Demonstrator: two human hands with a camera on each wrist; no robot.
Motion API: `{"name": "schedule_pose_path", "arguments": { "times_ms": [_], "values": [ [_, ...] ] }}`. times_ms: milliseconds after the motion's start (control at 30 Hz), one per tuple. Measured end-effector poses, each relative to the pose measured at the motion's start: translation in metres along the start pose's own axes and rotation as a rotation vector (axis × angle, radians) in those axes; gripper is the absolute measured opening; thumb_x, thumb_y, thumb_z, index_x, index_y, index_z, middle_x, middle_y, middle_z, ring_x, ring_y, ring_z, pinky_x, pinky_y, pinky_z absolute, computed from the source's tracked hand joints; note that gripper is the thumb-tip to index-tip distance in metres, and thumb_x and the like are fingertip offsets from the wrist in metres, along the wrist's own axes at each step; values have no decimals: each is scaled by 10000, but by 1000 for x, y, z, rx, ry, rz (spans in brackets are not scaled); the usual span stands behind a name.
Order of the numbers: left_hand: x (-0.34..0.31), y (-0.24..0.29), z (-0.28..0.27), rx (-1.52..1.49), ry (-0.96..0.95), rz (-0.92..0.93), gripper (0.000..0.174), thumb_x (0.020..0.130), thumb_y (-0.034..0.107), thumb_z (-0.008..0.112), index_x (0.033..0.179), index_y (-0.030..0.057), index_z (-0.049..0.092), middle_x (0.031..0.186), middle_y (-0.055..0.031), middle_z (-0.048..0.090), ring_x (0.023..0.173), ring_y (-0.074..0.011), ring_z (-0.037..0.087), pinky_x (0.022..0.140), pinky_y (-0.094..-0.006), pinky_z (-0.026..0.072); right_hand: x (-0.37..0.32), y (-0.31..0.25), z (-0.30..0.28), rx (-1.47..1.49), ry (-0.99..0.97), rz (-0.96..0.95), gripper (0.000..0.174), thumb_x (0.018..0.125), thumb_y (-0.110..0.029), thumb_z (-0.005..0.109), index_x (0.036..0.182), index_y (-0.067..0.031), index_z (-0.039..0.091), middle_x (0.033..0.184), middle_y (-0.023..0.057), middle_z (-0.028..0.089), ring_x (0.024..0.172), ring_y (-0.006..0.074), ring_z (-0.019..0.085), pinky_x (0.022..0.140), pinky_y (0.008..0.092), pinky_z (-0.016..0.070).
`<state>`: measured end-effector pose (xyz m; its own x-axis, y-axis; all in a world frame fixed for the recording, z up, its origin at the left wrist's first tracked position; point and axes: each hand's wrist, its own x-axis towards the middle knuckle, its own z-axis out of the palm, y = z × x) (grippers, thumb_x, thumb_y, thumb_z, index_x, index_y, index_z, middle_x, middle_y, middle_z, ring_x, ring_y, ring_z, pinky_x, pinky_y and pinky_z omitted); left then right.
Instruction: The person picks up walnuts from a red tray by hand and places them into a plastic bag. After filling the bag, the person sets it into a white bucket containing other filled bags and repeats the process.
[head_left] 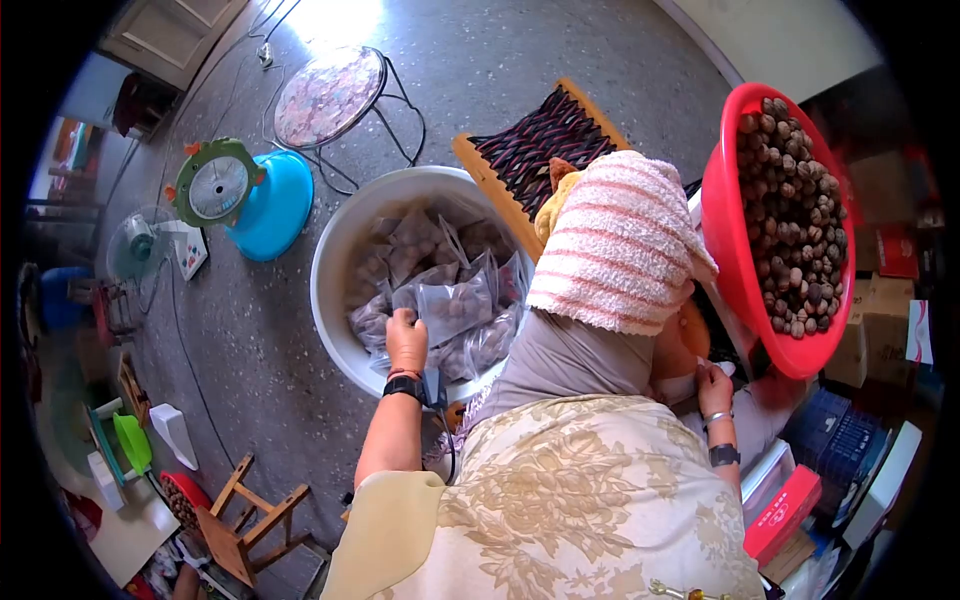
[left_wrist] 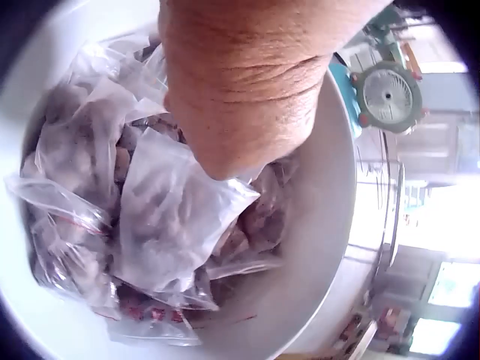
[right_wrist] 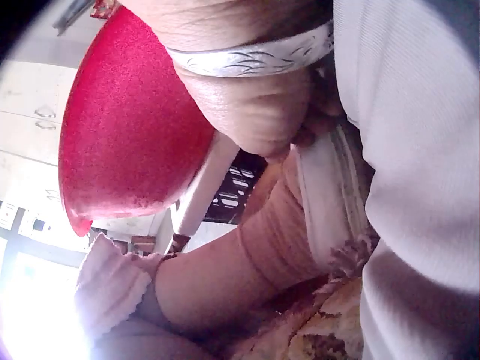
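At the left side of a white basin point(head_left: 335, 235), my left hand point(head_left: 406, 342) has its fingers curled at a clear plastic bag point(head_left: 455, 305). The bag, filled with round brownish things, lies among several similar ones. In the left wrist view, the back of the left hand point(left_wrist: 240, 112) covers its fingertips, and a bag edge point(left_wrist: 187, 210) runs up beneath it. By my right leg, my right hand point(head_left: 714, 388) is close to a small white thing point(head_left: 727, 369). A silver bangle point(right_wrist: 255, 60) circles that wrist; its fingers are mostly hidden at a white band point(right_wrist: 330, 195) on the leg, and I cannot tell whether they grip it.
A red basin point(head_left: 722, 200) of walnuts point(head_left: 790, 210) stands at the right. Striped towel point(head_left: 620, 230) covers my knee, beside a woven stool point(head_left: 545, 140). Left lie a round folding stool point(head_left: 330, 95), a green fan point(head_left: 215, 182) on a blue stool point(head_left: 270, 210), and cables.
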<state>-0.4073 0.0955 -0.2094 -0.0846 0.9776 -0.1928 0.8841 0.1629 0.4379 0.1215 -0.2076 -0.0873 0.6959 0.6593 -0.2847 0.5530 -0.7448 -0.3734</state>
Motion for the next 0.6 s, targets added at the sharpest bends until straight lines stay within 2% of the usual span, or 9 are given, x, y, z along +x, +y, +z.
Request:
{"name": "schedule_pose_path", "arguments": {
  "times_ms": [33, 100, 133, 200, 233, 333, 500, 567, 600],
  "values": [
    [1, 3, 0, 1, 2, 5, 350, 801, 140, 662, 1141, 67, 628, 1070, -189, 656, 866, -333, 689, 756, -416, 572, 0, -1, 0, 3, 3, 1, 294, 938, -256, 626, 1090, -13, 687, 1014, 224, 695, 957, 367, 674, 854, 390, 516],
    [-3, 35, -19, -22, -117, 174, 477, 795, 120, 660, 1263, 185, 591, 1349, -229, 519, 1077, -405, 612, 912, -437, 526, 0, -1, 1, 15, 16, 12, 290, 938, -261, 624, 1085, -19, 688, 1007, 228, 692, 954, 366, 676, 847, 392, 517],
    [-6, 44, -19, -21, -117, 179, 477, 795, 120, 660, 1263, 185, 591, 1349, -229, 519, 1077, -405, 612, 912, -437, 526, -2, 0, 0, 18, 19, 15, 290, 938, -261, 624, 1085, -19, 688, 1007, 228, 692, 954, 366, 676, 847, 392, 517],
    [-9, 56, -16, 149, -353, 280, 544, 806, 107, 647, 1319, 269, 562, 1460, -223, 428, 1096, -416, 610, 912, -446, 531, -3, -7, -2, 55, 26, 0, 294, 938, -259, 622, 1100, -23, 689, 1018, 219, 697, 963, 348, 681, 857, 385, 516],
    [-6, 43, 2, 233, -462, 292, 627, 807, 80, 613, 1378, 320, 517, 1530, -203, 349, 1157, -402, 594, 927, -442, 528, -3, -9, -2, 58, 30, 5, 294, 938, -259, 622, 1100, -23, 689, 1018, 219, 697, 963, 348, 681, 857, 385, 516],
    [-3, 43, 14, 245, -512, 209, 685, 819, 69, 568, 1422, 378, 471, 1578, -182, 274, 1131, -384, 620, 924, -444, 526, -2, -7, 0, 127, 46, -16, 287, 937, -248, 621, 1108, -27, 689, 1031, 209, 701, 971, 335, 684, 865, 377, 517],
    [0, 48, 19, 230, -507, 224, 685, 812, 42, 541, 1427, 337, 483, 1566, -214, 284, 1184, -397, 589, 965, -442, 505, -3, -6, 1, 169, 61, -17, 264, 929, -227, 630, 1100, -37, 694, 1027, 198, 705, 977, 327, 684, 868, 369, 518],
    [4, 49, 17, 225, -550, 236, 574, 874, 126, 543, 1415, 316, 503, 1551, -239, 297, 1195, -409, 576, 982, -440, 497, -4, -20, -1, 140, 72, 38, 238, 929, -219, 631, 1072, -46, 708, 1000, 188, 712, 955, 309, 692, 849, 359, 526],
    [12, 46, 20, 258, -582, 299, 544, 878, 208, 591, 1409, 301, 513, 1530, -262, 320, 1217, -415, 556, 1001, -440, 486, -8, -25, -8, 104, 63, 88, 215, 929, -212, 632, 1045, -55, 722, 972, 177, 718, 933, 291, 700, 830, 349, 535]
  ]
}}
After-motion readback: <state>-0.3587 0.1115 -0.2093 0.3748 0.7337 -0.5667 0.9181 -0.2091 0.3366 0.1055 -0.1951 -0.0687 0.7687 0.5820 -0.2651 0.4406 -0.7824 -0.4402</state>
